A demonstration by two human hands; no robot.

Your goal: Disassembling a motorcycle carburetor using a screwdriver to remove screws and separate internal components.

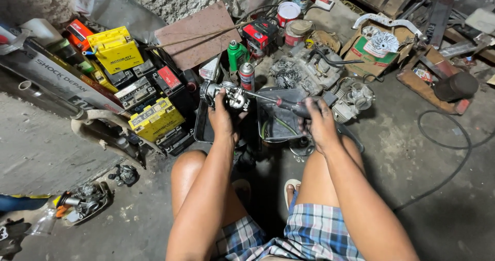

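carburetor [227,93]: grey metal, held up | screwdriver [278,102]: dark handle, tip at carburetor

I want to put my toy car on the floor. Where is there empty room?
Bare concrete floor lies to the person's right, bordered by the black cable and the right hand. Another bare patch sits lower left, near the loose carburetor. It is crowded ahead: yellow batteries, cans and engine parts surround the left hand.

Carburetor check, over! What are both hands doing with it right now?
Left hand grips carburetor over black tray. Right hand holds screwdriver, tip at carburetor. Spray can and engine parts crowd close behind.
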